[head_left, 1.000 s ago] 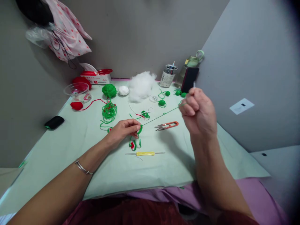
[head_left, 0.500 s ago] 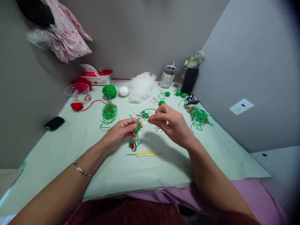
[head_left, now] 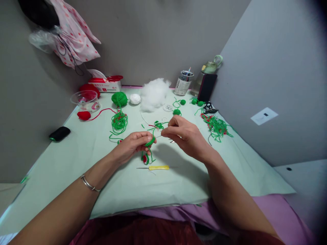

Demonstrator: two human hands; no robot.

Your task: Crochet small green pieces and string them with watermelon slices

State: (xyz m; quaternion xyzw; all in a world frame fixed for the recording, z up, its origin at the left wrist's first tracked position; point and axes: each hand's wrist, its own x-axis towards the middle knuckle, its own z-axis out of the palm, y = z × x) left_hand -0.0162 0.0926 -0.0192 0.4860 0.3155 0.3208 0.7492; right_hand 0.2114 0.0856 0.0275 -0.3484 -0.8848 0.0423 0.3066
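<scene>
Between the thumb and fingers of my left hand (head_left: 135, 144) is a small green crocheted piece (head_left: 150, 141) with yarn trailing from it. My right hand (head_left: 185, 136) pinches a thin needle (head_left: 158, 136) whose far end meets the green piece. Just below my left fingertips lies a red, white and green crocheted piece (head_left: 145, 159). Nearer the front edge rests a crochet hook with a yellow handle (head_left: 158, 167). Scissors (head_left: 173, 140) are partly hidden under my right hand. Behind the hands sits a small green crocheted ball (head_left: 158, 125).
White stuffing (head_left: 155, 94) and a green yarn ball (head_left: 119, 99) stand at the back. A tangle of green and red yarn (head_left: 218, 128) lies to the right. Farther back are a pen jar (head_left: 182, 86), a phone (head_left: 207, 87) and a bottle (head_left: 196, 83). On the left is a clear tub (head_left: 89, 106).
My left hand has shifted slightly right and turned the green piece, uncovering a bit of red and green crochet at its left. My right hand stays pinched on the needle, slightly lower.
</scene>
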